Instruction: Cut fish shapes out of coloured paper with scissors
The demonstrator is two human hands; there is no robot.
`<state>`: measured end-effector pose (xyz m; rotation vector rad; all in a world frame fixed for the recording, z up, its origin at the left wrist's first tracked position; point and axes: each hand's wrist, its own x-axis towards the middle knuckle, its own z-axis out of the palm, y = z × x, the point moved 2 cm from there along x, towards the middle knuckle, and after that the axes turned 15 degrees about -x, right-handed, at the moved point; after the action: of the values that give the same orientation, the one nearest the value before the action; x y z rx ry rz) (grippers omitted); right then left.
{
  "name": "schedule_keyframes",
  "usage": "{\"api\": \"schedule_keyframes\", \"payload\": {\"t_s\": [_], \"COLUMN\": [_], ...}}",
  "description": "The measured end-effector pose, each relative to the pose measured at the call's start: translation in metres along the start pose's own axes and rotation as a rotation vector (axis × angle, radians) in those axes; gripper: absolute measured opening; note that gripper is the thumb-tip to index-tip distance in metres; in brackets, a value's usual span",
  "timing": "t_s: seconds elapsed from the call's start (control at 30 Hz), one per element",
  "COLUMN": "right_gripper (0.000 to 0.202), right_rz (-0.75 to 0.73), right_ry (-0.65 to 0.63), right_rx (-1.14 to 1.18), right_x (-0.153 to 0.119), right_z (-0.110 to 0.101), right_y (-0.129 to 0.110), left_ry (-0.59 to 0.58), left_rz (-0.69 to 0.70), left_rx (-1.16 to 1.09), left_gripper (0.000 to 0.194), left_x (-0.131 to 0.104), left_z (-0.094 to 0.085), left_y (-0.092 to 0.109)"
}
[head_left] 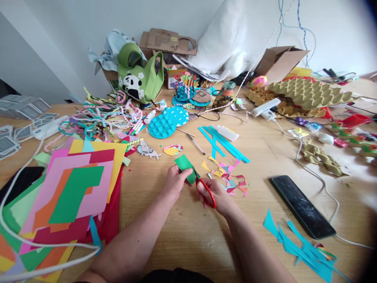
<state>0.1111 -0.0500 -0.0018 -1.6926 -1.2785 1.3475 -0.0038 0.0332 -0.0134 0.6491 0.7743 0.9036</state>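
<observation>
Near the middle of the table, my left hand (174,181) pinches a small piece of green paper (183,162) between thumb and fingers. My right hand (217,194) grips red-handled scissors (208,192), whose blades meet the right edge of the green paper. Part of the blades is hidden by the paper. Just right of the scissors lie small coloured paper scraps (226,175). Beyond my hands are a fish-shaped paper cutout (173,149) in yellow and red and a grey patterned cutout (146,150).
A stack of coloured paper (100,165) lies at left. Blue strips (226,143), a pen (196,144) and a glue bottle (228,133) lie ahead. At right are a phone (300,206) on a white cable and blue offcuts (303,251). A green panda bag (141,74) stands behind.
</observation>
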Motion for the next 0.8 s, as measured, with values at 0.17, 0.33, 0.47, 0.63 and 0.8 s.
{"api": "schedule_keyframes", "payload": {"t_s": [0.17,0.33,0.47,0.63,0.8], "right_gripper": [0.058,0.056,0.056,0.057,0.060], "right_rz": [0.000,0.004,0.002,0.003,0.002], "right_ry": [-0.008,-0.006,0.002,0.002,-0.008], "right_rx": [0.028,0.018,0.006,0.010,0.000], "right_x": [0.0004,0.0004,0.0002,0.0000,-0.0004], "right_z": [-0.0011,-0.0021,-0.0022,-0.0020,-0.0021], "right_y": [0.0016,0.0029,0.0033,0.0025,0.0007], "left_ry": [-0.014,-0.012,0.006,0.020,0.013], "left_rz": [0.000,-0.005,-0.015,0.004,0.008], "left_rx": [0.031,0.023,0.012,-0.006,0.003], "left_gripper": [0.022,0.023,0.023,0.024,0.024], "left_x": [-0.0009,-0.0024,-0.0024,-0.0004,0.0000], "left_z": [0.0008,0.0017,0.0017,0.0005,0.0008], "left_y": [0.0003,0.0019,0.0020,0.0001,0.0009]}}
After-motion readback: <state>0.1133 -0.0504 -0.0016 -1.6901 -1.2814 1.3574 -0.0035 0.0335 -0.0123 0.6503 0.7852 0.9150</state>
